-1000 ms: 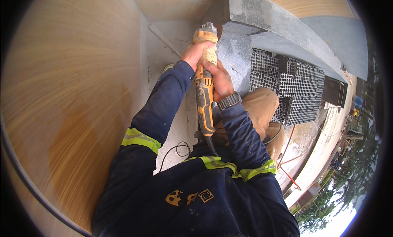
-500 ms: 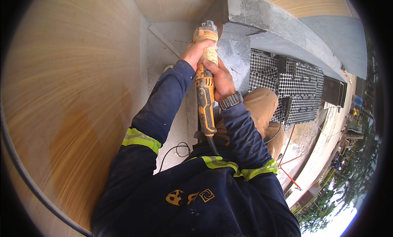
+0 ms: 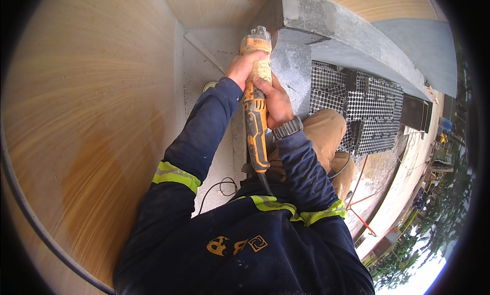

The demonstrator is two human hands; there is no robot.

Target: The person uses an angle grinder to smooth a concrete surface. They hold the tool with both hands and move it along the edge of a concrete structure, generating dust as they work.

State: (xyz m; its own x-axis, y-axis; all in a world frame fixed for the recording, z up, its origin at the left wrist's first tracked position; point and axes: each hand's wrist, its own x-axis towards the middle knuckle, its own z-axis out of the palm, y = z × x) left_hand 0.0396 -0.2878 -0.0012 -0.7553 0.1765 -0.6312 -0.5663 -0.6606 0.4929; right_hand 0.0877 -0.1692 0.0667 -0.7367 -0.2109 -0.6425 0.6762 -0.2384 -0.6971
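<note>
Both my hands are wrapped round an orange and black angle grinder (image 3: 256, 134), which points away from me with its cord running back toward my waist. My left hand (image 3: 244, 68) grips it near the head, beside a pale taped section. Just behind, my right hand (image 3: 277, 100) closes on the body from the right, a grey watch on that wrist. The grinder's disc, mostly hidden, shows as a thin dark edge right of the head, at the near end of a grey concrete ledge (image 3: 326, 27). Whether the disc touches the ledge I cannot tell.
A wood-grained wall panel (image 3: 97, 116) rises on my left. Black perforated plastic grids (image 3: 375, 104) lie under the ledge at right, past my bent knee. A thin strip (image 3: 204, 51) leans in the far corner. A black cable (image 3: 217, 185) loops on the floor.
Hardly anything differs. My hands and the grinder keep almost the same place against the end of the ledge, and the view has shifted very slightly.
</note>
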